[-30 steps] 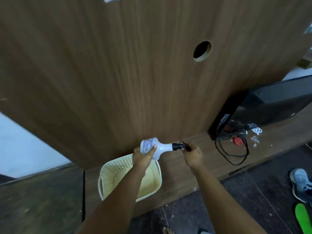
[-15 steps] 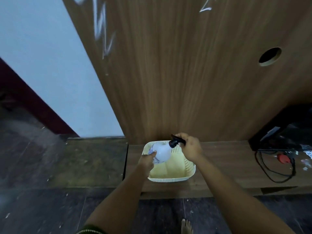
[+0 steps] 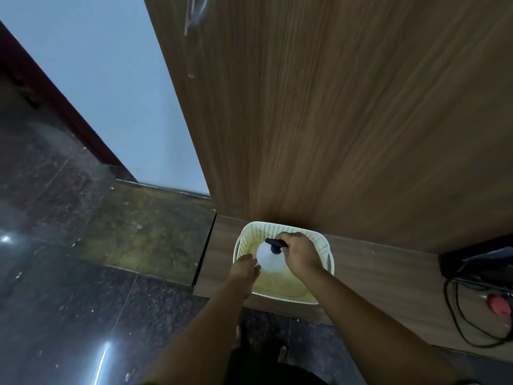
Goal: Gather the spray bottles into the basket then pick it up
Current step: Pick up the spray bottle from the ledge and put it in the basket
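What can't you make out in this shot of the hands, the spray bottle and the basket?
- Spray bottle base, head view: hidden by the left hand, so whether it touches the basket floor is unclear.
- Black nozzle: partly covered by the right hand.
- Bottle label: not visible.
- Black cables: cut off by the right edge.

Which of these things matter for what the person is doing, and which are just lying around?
In use:
spray bottle, held over the basket
basket
left hand
right hand

Lying about:
black cable
red object
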The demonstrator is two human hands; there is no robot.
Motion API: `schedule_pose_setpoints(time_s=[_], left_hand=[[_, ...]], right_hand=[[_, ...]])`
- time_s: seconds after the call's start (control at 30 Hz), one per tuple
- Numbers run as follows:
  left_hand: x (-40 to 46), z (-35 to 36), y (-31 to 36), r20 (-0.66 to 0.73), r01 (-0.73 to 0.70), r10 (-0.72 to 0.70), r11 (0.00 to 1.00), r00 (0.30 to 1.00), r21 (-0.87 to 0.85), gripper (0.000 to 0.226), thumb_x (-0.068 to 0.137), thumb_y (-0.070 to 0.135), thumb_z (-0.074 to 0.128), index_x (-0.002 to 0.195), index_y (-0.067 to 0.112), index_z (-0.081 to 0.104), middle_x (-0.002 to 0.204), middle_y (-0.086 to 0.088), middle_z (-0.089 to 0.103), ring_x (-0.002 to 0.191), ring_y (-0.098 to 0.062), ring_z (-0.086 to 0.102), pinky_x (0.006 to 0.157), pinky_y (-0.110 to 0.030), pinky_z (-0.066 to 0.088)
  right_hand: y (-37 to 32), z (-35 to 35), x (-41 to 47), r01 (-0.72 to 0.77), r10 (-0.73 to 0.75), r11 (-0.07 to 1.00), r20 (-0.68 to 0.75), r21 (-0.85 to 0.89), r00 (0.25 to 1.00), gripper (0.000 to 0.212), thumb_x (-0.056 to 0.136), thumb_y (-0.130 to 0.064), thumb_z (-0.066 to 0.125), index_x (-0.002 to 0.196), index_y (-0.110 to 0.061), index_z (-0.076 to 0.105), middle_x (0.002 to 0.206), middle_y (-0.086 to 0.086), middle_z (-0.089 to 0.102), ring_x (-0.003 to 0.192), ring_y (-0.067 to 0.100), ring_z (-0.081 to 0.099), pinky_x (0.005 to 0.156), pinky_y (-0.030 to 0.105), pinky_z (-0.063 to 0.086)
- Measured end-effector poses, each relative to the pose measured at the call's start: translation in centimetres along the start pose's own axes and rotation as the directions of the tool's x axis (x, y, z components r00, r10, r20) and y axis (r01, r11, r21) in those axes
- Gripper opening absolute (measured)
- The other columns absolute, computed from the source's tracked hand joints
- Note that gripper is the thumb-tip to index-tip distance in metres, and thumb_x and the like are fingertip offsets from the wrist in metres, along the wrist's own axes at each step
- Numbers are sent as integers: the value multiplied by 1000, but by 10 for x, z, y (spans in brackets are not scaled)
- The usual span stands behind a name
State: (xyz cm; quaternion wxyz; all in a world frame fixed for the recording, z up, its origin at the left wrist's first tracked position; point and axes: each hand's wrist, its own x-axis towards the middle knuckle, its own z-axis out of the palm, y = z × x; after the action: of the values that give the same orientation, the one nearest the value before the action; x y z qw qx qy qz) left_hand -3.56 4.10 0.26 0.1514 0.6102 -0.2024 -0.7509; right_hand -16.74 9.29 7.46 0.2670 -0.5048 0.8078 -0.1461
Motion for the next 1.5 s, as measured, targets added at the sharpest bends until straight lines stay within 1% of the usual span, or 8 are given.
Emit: schedule_pose_setpoints(time_s=[0.17,0.33,0.6,0.8,1.07,1.27,1.37,1.5], left_hand=[[22,-2,22,0,-117,119,981,993,155,39,94,3,48,132,-1,48,110,-10,56,100,-21,55,75,-23,47],[35,-1,40,54,-188,180,946,982,264,22,94,2,50,113,7,59,84,-5,62,67,-12,57,57,-17,47],[63,-2,52,61,-151,138,867,988,476,23,88,-2,50,105,10,62,77,-5,60,64,-14,53,55,-23,41],[74,-7,58,80,-150,127,830,989,538,28,85,-1,53,108,4,67,89,-8,63,82,-22,56,68,-28,44],[74,-8,66,107,-132,85,802,991,583,24,87,3,58,109,-4,64,70,-7,59,58,-15,53,53,-24,41],[63,-3,71,64,-80,54,833,996,547,12,88,0,57,80,4,64,67,-7,58,50,-13,54,53,-23,43],[65,-6,70,100,-121,75,771,992,625,17,90,8,54,99,-2,65,73,-2,60,67,-18,59,75,-36,51],[70,-11,67,76,-129,106,724,992,678,35,85,18,62,116,1,63,85,-14,68,77,-27,63,70,-32,43]], right_hand=[[4,21,25,-25,27,999,43,-45,999,21,87,-10,53,101,-20,64,99,7,65,90,24,61,76,34,49],[4,34,47,-28,32,998,69,-62,997,22,86,-14,55,105,-18,65,101,5,66,94,22,60,77,28,45],[2,45,63,-74,75,997,86,-11,993,18,85,-15,56,99,-15,67,94,9,67,89,24,60,76,32,46],[2,48,68,-87,85,996,76,23,993,16,82,-14,53,89,-17,67,87,9,64,82,26,60,71,38,49],[0,44,60,-99,101,995,61,-32,993,35,84,-16,59,119,-18,63,112,11,60,101,28,61,88,34,51],[-1,45,58,-72,75,995,55,-69,996,37,87,-19,57,124,-21,61,115,10,63,104,26,61,90,32,49],[-2,44,57,-50,55,994,41,-97,998,36,90,-20,56,125,-19,60,116,10,65,105,26,60,92,32,47],[0,44,52,-22,22,996,-3,-85,1000,35,88,-28,59,122,-18,62,114,6,68,106,24,59,90,34,47]])
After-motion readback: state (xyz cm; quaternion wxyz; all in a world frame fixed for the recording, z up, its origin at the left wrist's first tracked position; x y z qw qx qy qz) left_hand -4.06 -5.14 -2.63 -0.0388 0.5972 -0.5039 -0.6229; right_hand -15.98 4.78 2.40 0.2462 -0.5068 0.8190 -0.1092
